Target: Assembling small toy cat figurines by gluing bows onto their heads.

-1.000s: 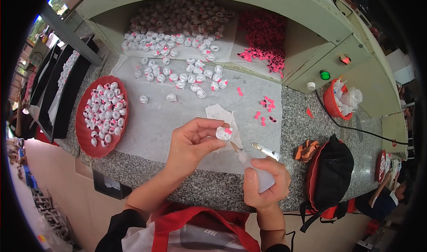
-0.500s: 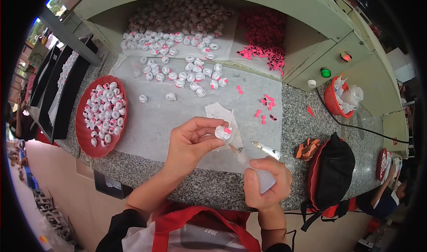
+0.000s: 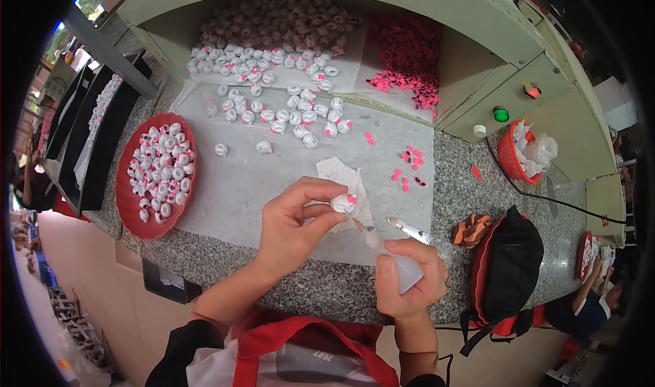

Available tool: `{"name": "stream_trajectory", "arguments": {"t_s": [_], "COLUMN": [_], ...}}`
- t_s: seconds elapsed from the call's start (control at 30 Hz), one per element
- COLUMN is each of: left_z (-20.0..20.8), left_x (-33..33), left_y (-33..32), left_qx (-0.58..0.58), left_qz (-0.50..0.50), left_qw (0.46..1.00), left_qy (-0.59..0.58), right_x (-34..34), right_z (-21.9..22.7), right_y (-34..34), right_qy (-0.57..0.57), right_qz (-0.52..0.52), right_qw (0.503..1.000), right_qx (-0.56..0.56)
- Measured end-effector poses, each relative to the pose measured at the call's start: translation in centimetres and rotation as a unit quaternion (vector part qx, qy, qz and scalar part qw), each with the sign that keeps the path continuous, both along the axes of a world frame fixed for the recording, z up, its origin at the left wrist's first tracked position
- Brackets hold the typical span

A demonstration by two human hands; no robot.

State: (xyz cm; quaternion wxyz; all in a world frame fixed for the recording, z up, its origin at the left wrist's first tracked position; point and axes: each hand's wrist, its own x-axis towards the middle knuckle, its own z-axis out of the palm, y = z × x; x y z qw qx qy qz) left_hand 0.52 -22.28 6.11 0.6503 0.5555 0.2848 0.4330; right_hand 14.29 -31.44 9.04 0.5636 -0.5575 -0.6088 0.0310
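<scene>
While the right hand (image 3: pixel 419 281) wraps round a pale squeeze bottle (image 3: pixel 408 272) at the near right of the paper sheet (image 3: pixel 239 196), the nozzle slants forward and leftward, probably because that angle suits the piece it faces. Above the sheet's near part, the left hand (image 3: pixel 293 220) pinches a white piece (image 3: pixel 341 204) with a pink bow between thumb and fingers, apparently by one side so that the side toward the nozzle is left free; whether tip and piece touch is too small to tell. At the sheet's right edge lies a slim silvery tool (image 3: pixel 409 231), seemingly within easy reach. Under the pinched piece, a torn paper scrap (image 3: pixel 361 199) rests on the sheet, perhaps to catch drips. Left of the sheet, a red scalloped tray (image 3: pixel 129 213) holds many white-and-pink pieces (image 3: pixel 162 172), its rim likely stopping them rolling. Across the sheet's far half, loose white pieces (image 3: pixel 297 117) lie left of small pink bows (image 3: pixel 411 156), presumably sorted by kind. Beyond the sheet, a shelf holds a white heap (image 3: pixel 273 29) and a pink heap (image 3: pixel 406 52), similarly parted.
</scene>
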Motion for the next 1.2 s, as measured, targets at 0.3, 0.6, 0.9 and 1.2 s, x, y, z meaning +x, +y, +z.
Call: {"name": "stream_trajectory", "arguments": {"t_s": [0.3, 0.6, 0.9, 1.2], "left_z": [0.0, -0.3, -1.8, -1.3], "left_x": [0.7, 0.1, 0.9, 0.9], "left_y": [-0.3, 0.0, -0.3, -0.6], "left_qx": [-0.064, -0.105, 0.003, 0.133], "left_qz": [-0.04, -0.021, 0.005, 0.05], "left_qw": [0.997, 0.994, 0.999, 0.989], "left_qy": [0.013, 0.013, 0.039, 0.047], "right_x": [9.1, 7.0, 0.1, -0.8], "right_z": [-5.7, -5.4, -0.4, -0.7], "right_y": [4.1, 7.5, 3.1, 2.8], "right_qy": [0.35, -0.147, 0.241, 0.189], "right_qz": [-0.096, -0.191, 0.051, -0.043], "right_qw": [0.894, 0.893, 0.939, 0.958], "right_qx": [-0.262, -0.379, -0.24, -0.212]}}
